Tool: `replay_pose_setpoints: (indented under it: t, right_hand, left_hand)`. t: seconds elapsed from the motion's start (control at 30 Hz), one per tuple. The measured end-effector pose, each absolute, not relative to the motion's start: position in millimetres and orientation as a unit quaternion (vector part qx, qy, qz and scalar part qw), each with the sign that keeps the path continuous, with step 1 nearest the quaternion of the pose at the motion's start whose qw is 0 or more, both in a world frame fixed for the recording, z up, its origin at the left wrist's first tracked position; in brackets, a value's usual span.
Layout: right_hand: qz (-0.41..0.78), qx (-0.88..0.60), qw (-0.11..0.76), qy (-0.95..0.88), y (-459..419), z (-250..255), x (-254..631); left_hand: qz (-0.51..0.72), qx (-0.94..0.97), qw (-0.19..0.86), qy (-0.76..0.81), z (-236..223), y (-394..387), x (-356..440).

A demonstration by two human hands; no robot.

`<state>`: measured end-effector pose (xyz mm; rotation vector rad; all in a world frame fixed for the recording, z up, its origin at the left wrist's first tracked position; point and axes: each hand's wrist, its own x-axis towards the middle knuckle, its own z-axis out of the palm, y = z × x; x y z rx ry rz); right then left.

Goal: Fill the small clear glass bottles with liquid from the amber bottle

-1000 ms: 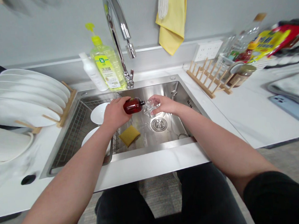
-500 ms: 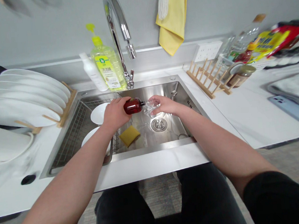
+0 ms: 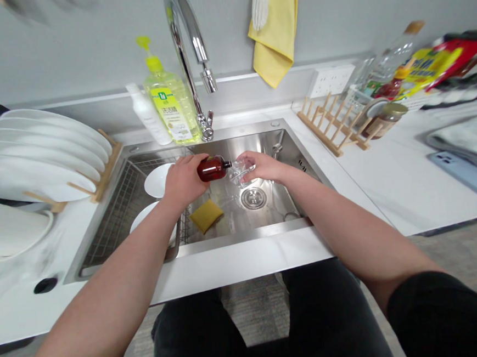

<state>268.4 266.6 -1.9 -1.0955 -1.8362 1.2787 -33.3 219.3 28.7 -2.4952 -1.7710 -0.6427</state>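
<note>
Head view: over the steel sink, your left hand held an amber bottle on its side, its black neck tipped toward the clear glass tumbler in your right hand. Your left fingers wrapped around the bottle's body; your right fingers curled about the glass, partly hidden behind it. Bottle and glass were just beside each other, above the drain. You could not tell whether anything had passed into the glass. Two white plates and a yellow sponge lay in the sink, untouched by either hand.
</note>
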Motion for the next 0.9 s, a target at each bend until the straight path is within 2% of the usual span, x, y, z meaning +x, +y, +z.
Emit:
replay_pose_setpoints:
  t: [0.9]
  right_hand:
    - [0.456, -0.434, 0.307, -0.713, 264.8, 1.3, 268.8]
  left_hand:
    - [-0.198, -0.804, 0.04, -0.56, 26.7, 219.3, -34.0]
